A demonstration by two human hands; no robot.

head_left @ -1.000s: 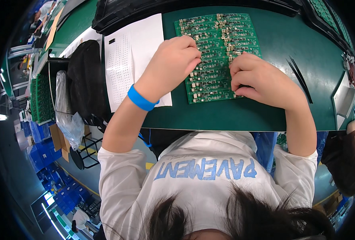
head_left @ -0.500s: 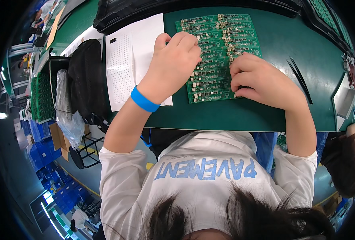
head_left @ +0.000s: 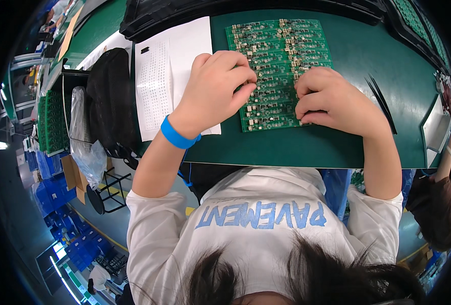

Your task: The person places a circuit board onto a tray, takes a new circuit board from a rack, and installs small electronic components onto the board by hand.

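Observation:
A green circuit board panel crowded with small parts lies on the green bench mat. My left hand, with a blue wristband on its wrist, rests on the panel's left edge, fingers curled and fingertips pinched against the parts. My right hand covers the panel's lower right part, fingers bent down onto it. Whatever lies under the fingertips is hidden.
A white printed sheet lies left of the panel, partly under my left wrist. Black tweezers lie to the right. A black bag and a clear plastic bag sit at the bench's left end. Black trays line the back. Another person works at right.
Both hands stay on the panel; only the fingers of my left hand have shifted slightly along its left edge.

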